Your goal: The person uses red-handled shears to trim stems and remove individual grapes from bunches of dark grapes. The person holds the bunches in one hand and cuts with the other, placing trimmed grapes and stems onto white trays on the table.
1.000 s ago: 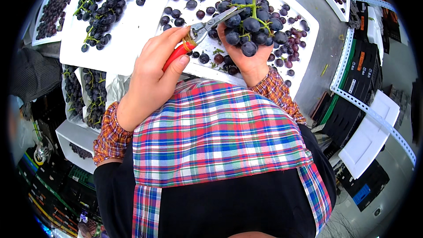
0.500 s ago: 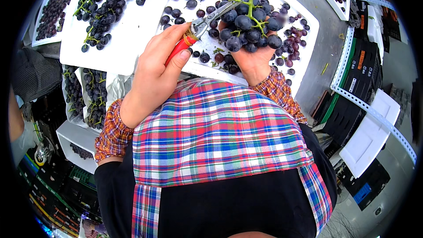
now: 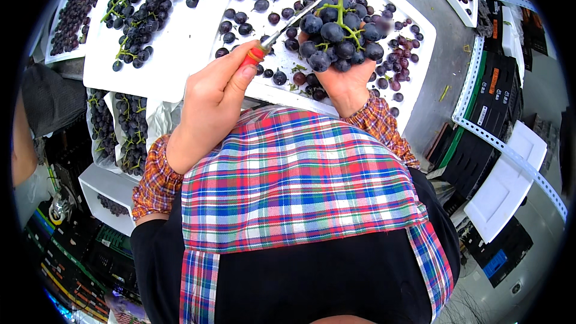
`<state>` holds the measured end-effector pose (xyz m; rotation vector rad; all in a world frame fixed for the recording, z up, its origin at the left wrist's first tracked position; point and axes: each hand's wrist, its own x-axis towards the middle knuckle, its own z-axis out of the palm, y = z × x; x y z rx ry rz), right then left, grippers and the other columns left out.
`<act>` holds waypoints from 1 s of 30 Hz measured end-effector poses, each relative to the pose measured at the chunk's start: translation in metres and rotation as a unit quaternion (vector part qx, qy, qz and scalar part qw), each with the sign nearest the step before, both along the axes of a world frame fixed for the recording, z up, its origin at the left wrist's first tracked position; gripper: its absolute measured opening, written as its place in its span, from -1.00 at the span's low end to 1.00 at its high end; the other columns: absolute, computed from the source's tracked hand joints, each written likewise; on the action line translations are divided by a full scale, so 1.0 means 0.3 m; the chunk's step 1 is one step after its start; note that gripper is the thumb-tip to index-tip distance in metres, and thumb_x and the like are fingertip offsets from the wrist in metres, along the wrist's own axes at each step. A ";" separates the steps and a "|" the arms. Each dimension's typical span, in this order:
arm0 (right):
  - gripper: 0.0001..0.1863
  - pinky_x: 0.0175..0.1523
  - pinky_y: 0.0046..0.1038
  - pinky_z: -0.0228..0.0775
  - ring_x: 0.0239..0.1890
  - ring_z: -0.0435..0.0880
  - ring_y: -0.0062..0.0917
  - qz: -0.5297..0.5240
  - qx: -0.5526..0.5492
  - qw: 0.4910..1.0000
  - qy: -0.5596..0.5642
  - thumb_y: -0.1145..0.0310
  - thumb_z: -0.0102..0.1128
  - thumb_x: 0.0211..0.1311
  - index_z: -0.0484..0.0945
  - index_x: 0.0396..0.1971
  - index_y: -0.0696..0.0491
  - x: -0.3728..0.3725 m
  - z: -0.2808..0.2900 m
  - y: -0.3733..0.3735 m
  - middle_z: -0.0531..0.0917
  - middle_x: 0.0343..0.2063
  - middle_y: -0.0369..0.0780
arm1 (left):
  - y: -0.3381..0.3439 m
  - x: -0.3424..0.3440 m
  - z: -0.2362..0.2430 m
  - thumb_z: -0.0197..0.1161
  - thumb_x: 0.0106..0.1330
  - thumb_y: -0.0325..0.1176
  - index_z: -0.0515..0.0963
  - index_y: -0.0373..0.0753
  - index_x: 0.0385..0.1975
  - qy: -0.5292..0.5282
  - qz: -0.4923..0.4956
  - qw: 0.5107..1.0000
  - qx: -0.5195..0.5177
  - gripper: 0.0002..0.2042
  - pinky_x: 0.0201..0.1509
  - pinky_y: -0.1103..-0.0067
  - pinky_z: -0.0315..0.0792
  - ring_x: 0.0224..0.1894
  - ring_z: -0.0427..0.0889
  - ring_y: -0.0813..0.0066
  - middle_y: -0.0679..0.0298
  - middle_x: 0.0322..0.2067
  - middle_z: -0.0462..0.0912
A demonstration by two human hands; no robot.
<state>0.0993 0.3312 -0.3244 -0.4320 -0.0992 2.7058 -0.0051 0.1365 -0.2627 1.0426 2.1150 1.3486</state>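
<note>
Clearly, the left hand [image 3: 207, 102] is holding red-handled snips [image 3: 254, 56], its grip closing around the handle — the blades are showing nearly edge-on, so I cannot tell whether they are standing apart. The right hand [image 3: 345, 87] is cupping a dark grape bunch [image 3: 336, 35] from below, its grip clasping the underside, the fingers mostly hiding behind the fruit. That bunch is being held over a white tray [image 3: 413, 105] inside the right edge of the bench [image 3: 453, 42], its green stem pointing up near the blade tips. Loose grapes [image 3: 261, 5] are lying about the tray; more bunches [image 3: 144, 18] are resting on a white panel [image 3: 180, 54] to its left. Beyond the bench's right edge, a black crate [image 3: 495, 119] is carrying an orange label [image 3: 494, 81] and white printing — too small to read — while lower down a blue label [image 3: 496, 262] is showing.
</note>
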 end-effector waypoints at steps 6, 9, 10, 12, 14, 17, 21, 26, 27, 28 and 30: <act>-0.55 0.05 -0.29 0.33 -0.10 0.45 -0.41 0.108 -0.177 0.977 0.045 0.12 0.07 0.17 0.40 -0.02 0.09 -0.009 0.025 0.027 0.48 -0.18 -0.25 | -0.014 0.018 -0.004 0.04 0.43 -0.38 0.40 -0.39 0.13 -0.266 0.068 0.959 0.073 -0.66 -0.04 0.64 0.45 -0.13 0.62 0.50 0.16 -0.09 0.60; -0.49 0.02 -0.30 0.35 -0.08 0.42 -0.41 0.176 -0.297 0.921 0.182 0.16 0.18 0.11 0.35 0.03 0.06 0.001 -0.033 0.036 0.43 -0.15 -0.23 | -0.032 0.011 -0.009 0.02 0.44 -0.37 0.36 -0.39 0.16 -0.282 0.062 0.955 0.064 -0.64 0.01 0.65 0.43 -0.08 0.60 0.50 0.17 -0.05 0.57; -0.45 0.03 -0.29 0.36 -0.06 0.40 -0.40 0.195 -0.324 0.896 0.233 0.15 0.22 0.08 0.33 0.05 0.04 0.005 -0.071 0.042 0.41 -0.13 -0.22 | -0.037 0.011 -0.008 0.02 0.44 -0.37 0.36 -0.40 0.17 -0.277 0.059 0.958 0.054 -0.63 0.02 0.65 0.43 -0.07 0.59 0.50 0.17 -0.04 0.57; -0.40 0.01 -0.33 0.38 -0.04 0.38 -0.39 0.217 -0.289 0.901 0.241 0.20 0.30 0.05 0.28 0.08 0.05 0.014 -0.098 0.055 0.37 -0.12 -0.21 | -0.044 0.008 -0.005 0.03 0.43 -0.37 0.38 -0.38 0.15 -0.260 0.047 0.963 0.045 -0.65 0.02 0.64 0.43 -0.05 0.58 0.51 0.17 -0.05 0.57; -0.37 0.00 -0.32 0.38 -0.04 0.38 -0.39 0.222 -0.250 0.914 0.231 0.17 0.31 0.05 0.27 0.08 0.06 0.027 -0.098 0.060 0.37 -0.10 -0.19 | -0.052 0.004 -0.005 0.05 0.41 -0.38 0.41 -0.37 0.13 -0.235 0.030 0.971 0.028 -0.66 0.03 0.61 0.43 -0.04 0.58 0.50 0.16 -0.05 0.58; -0.38 -0.02 -0.30 0.40 -0.04 0.37 -0.37 0.214 -0.215 0.931 0.202 0.07 0.22 0.12 0.27 0.09 0.08 0.032 -0.075 0.057 0.35 -0.10 -0.16 | -0.061 -0.001 0.005 0.10 0.36 -0.41 0.45 -0.35 0.09 -0.161 -0.012 0.987 0.002 -0.67 0.05 0.56 0.42 -0.03 0.58 0.43 0.11 -0.05 0.59; -0.38 -0.02 -0.24 0.42 -0.03 0.45 -0.26 0.200 -0.093 0.968 0.123 -0.01 0.10 0.18 0.31 0.09 0.14 0.055 -0.102 0.068 0.42 -0.03 -0.06 | -0.044 -0.005 0.039 0.16 0.28 -0.47 0.47 -0.34 0.07 -0.021 -0.067 0.997 0.010 -0.65 0.08 0.48 0.41 -0.03 0.59 0.26 0.02 -0.05 0.59; -0.24 0.01 -0.16 0.42 0.04 0.47 -0.15 0.195 -0.081 0.961 0.180 -0.21 -0.08 0.21 0.27 0.22 0.09 0.061 -0.107 0.054 0.45 0.03 -0.01 | -0.043 -0.016 0.063 0.18 0.24 -0.50 0.49 -0.33 0.05 0.026 -0.069 0.997 -0.004 -0.65 0.07 0.46 0.42 -0.02 0.59 0.19 0.00 -0.05 0.58; -0.21 0.01 -0.15 0.42 0.08 0.45 -0.14 0.207 -0.074 0.959 0.177 -0.25 -0.14 0.21 0.24 0.26 0.06 0.063 -0.126 0.062 0.42 0.08 -0.02 | -0.055 -0.017 0.073 0.18 0.24 -0.50 0.50 -0.34 0.04 0.009 -0.062 0.998 -0.017 -0.66 0.06 0.46 0.43 -0.03 0.59 0.19 0.00 -0.06 0.59; -0.22 0.01 -0.14 0.42 0.08 0.45 -0.15 0.211 -0.077 0.957 0.185 -0.23 -0.13 0.21 0.24 0.26 0.05 0.061 -0.126 0.067 0.41 0.09 -0.02 | -0.064 -0.018 0.085 0.18 0.24 -0.50 0.51 -0.34 0.03 -0.008 -0.056 0.998 -0.029 -0.67 0.05 0.46 0.43 -0.04 0.59 0.20 0.00 -0.06 0.59; -0.24 0.02 -0.13 0.42 0.09 0.44 -0.16 0.215 -0.081 0.952 0.202 -0.21 -0.12 0.20 0.24 0.26 0.02 0.045 -0.107 0.064 0.38 0.11 -0.03 | -0.072 -0.022 0.108 0.17 0.24 -0.50 0.52 -0.34 0.01 -0.018 -0.067 0.996 -0.048 -0.68 0.02 0.47 0.45 -0.07 0.61 0.20 0.00 -0.10 0.60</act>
